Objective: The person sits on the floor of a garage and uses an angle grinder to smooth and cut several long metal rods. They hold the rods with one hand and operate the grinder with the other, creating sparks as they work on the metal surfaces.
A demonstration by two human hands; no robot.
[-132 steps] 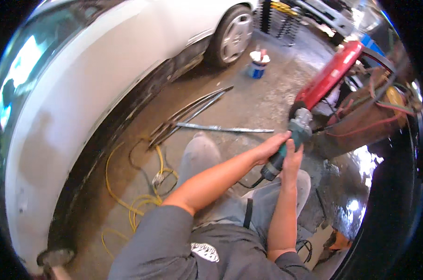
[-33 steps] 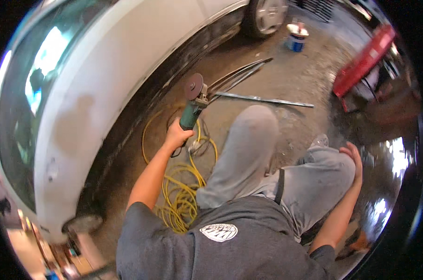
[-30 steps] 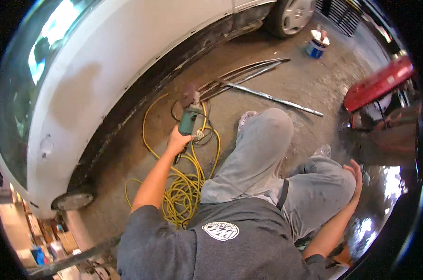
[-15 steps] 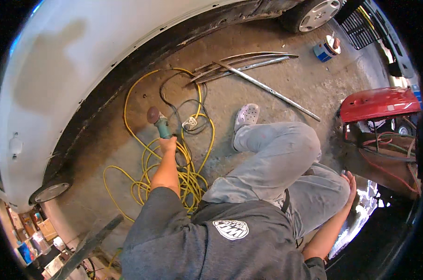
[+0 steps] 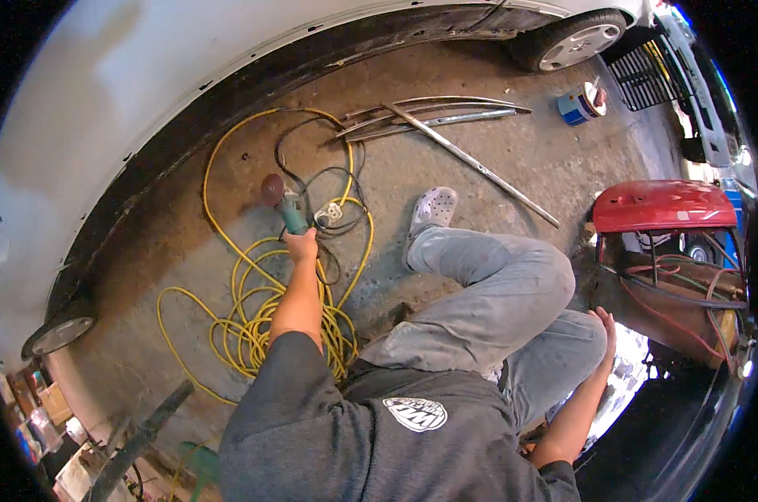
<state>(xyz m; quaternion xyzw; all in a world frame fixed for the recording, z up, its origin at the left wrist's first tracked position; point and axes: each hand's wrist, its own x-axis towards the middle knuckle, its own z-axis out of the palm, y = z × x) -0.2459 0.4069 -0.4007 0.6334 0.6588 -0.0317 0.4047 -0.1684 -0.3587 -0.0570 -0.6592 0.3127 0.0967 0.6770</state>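
My left hand [image 5: 302, 243] is wrapped round the rear body of a green angle grinder [image 5: 293, 217]. A reddish-brown sanding disc [image 5: 272, 190] sits at the tool's far end, held above the concrete floor and apart from the car. My right hand [image 5: 606, 329] lies against the outer side of my bent knee, fingers stretched out, holding nothing that I can see. Beneath the left forearm a yellow extension cord [image 5: 249, 326] spreads in loose coils. A dark cord runs beside it to a pale socket block [image 5: 329, 214].
A pale car body [image 5: 69, 109] with a dark sill curves along the left and far side. Metal trim strips and a bar [image 5: 479, 167] lie on the floor ahead. A blue-and-white bucket [image 5: 579, 105] stands far right, near a red panel [image 5: 663, 206] and hoses.
The whole view has shifted slightly, showing more at the right. My left hand keeps its grip on the grinder, and my right hand stays at the knee.
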